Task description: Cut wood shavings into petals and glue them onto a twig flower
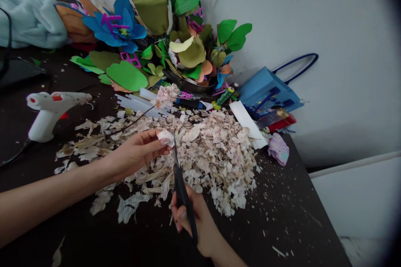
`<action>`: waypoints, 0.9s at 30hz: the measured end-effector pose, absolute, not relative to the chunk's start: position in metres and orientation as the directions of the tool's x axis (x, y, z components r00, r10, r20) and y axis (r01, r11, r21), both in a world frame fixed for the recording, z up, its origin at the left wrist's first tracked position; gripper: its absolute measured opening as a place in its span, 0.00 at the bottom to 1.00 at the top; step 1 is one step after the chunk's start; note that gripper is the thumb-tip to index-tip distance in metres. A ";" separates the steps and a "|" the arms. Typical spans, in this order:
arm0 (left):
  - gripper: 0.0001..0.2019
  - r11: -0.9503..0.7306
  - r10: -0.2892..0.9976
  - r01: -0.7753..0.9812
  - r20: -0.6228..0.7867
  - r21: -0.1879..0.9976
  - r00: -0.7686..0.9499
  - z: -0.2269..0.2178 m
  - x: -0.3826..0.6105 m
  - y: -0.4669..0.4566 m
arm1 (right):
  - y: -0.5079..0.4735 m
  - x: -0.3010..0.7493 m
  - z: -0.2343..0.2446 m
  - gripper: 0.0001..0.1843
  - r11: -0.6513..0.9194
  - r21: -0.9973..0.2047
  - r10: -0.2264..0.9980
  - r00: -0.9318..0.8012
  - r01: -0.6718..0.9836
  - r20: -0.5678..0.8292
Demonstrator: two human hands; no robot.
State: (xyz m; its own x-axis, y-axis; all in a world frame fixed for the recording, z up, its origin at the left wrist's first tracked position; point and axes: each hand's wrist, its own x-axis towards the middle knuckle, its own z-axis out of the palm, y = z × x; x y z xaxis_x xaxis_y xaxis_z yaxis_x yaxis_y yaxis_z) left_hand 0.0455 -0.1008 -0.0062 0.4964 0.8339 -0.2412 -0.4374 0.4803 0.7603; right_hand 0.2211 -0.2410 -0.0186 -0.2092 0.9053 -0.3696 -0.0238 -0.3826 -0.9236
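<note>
L hand (147, 149) pinches white piece (167, 137); R hand (197, 217) grips blk scissors (181, 187), blades (175, 152) by L fingertips (163, 142), pale scraps (216, 150) heaped beneath.

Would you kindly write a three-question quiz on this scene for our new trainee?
1. Which hand holds the black scissors?
2. True or false: the white glue gun lies on top of the heap of pale scraps.
3. What is pinched in the left hand? A) a spool of thread; B) a small pale piece; C) a glue stick.

Key: 1. The right hand. 2. False; it rests on the dark table, left of the heap. 3. B.
</note>
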 end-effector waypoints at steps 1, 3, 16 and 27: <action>0.06 0.478 0.834 -0.435 -0.239 0.763 0.496 -0.007 0.045 -0.101 | -0.241 0.221 -0.018 0.32 -0.382 -0.924 0.905 -0.211 -0.022 -0.369; 0.05 0.477 0.835 -0.433 -0.242 0.765 0.494 -0.008 0.045 -0.101 | -0.240 0.221 -0.017 0.32 -0.374 -0.927 0.907 -0.209 -0.007 -0.365; 0.08 0.477 0.848 -0.466 -0.251 0.745 0.467 -0.004 0.048 -0.102 | -0.240 0.221 -0.014 0.31 -0.344 -0.937 0.915 -0.202 0.066 -0.350; 0.08 0.482 0.850 -0.497 -0.247 0.721 0.466 -0.006 0.048 -0.102 | -0.239 0.219 -0.014 0.31 -0.371 -0.928 0.912 -0.178 0.022 -0.369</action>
